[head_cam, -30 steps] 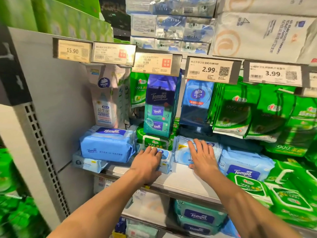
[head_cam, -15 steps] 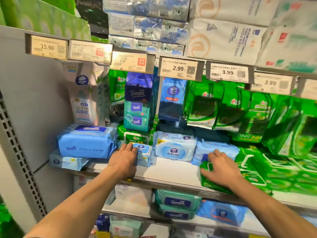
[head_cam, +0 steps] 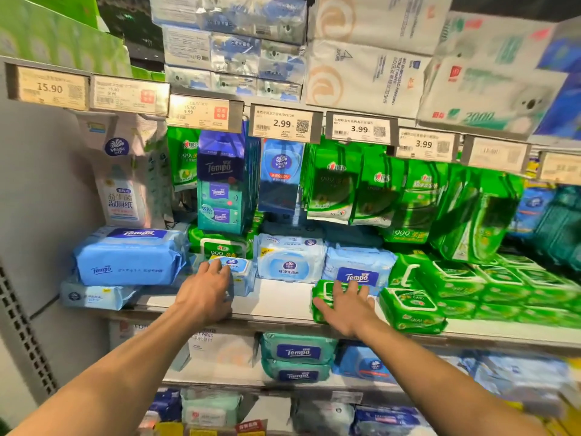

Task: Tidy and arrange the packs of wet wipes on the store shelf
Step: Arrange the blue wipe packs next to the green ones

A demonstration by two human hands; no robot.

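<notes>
A small light-blue wipes pack (head_cam: 242,275) stands on the white shelf board (head_cam: 283,298), left of centre. My left hand (head_cam: 202,292) grips it, fingers laid over its top and left side. To the right, a green 999 wipes pack (head_cam: 321,294) lies flat near the shelf's front edge. My right hand (head_cam: 345,308) presses down on it with spread, straight fingers, covering most of its top. Behind that hand sits a light-blue Tempo pack (head_cam: 360,269), and beside it a white-and-blue Vinda pack (head_cam: 289,259).
A big blue Tempo pack (head_cam: 129,261) lies on a flatter pack at the shelf's left end. Several green packs (head_cam: 408,309) fill the right side. Hanging pouches (head_cam: 333,187) dangle under the price tags (head_cam: 283,124). More packs (head_cam: 297,352) sit on the shelf below.
My right hand left the Vinda pack, moved right to the green pack, gripped it, and now lies flat on it. The left hand stayed on the small pack. The view shifted right.
</notes>
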